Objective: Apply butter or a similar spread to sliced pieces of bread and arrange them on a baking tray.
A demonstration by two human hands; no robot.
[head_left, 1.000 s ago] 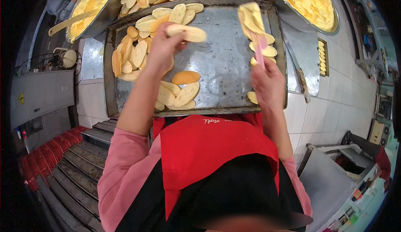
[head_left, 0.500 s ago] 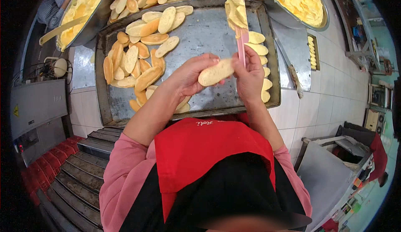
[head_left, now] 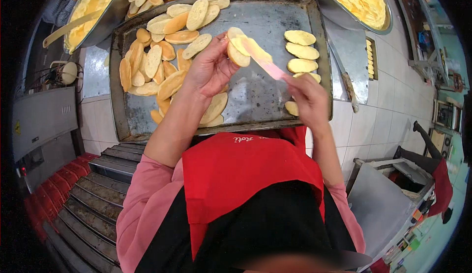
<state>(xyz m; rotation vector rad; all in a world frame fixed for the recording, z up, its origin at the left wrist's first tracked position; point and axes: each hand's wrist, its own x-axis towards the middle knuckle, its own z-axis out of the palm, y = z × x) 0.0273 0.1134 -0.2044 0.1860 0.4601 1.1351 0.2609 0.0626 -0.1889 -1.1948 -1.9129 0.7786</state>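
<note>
A spatula (head_left: 268,66) slants across the bread slice (head_left: 238,57)

The left hand (head_left: 212,71) pinches the bread slice over the tray (head_left: 260,106), its long axis pointing mostly away from the wearer. The right hand (head_left: 311,98), farther right, closes round the spatula's handle, forearm rising from below. Blur leaves the blade's exact contact uncertain.

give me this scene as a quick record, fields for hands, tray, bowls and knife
left hand: holds a bread half
right hand: holds a pink spatula, blade over that half
baking tray: plain bread halves heaped left, coated bread halves in a column right
beyond tray: left metal bowl and right metal bowl, both holding yellow cream
knife: beside the tray's right edge
</note>
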